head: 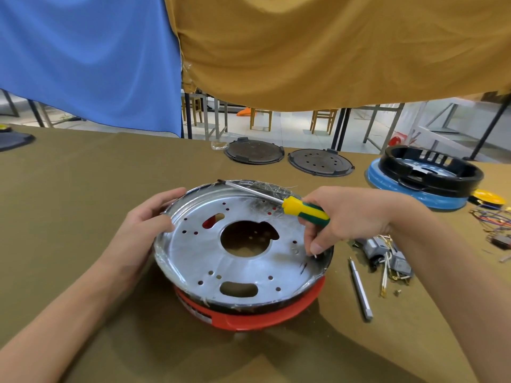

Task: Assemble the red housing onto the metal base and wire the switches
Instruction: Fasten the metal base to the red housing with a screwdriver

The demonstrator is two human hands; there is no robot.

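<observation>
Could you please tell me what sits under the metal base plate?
The red housing sits beneath the metal base plate, its red showing through some holes. The plate hides the housing's interior.

Your left hand (146,219) curls its fingers over the rim of the round silver metal base (193,252). Your right hand (351,217) grips the yellow and green plastic screwdriver (304,210), with fingers pointing down.

Olive cloth-covered bench (83,203). Red plastic housing (265,316) near centre; two dark round perforated plates (254,152) (320,162) far; black ring on blue ring (417,186) far right; slim silver metal driver bit (359,291), grey switches with wires (387,255) right.
</observation>
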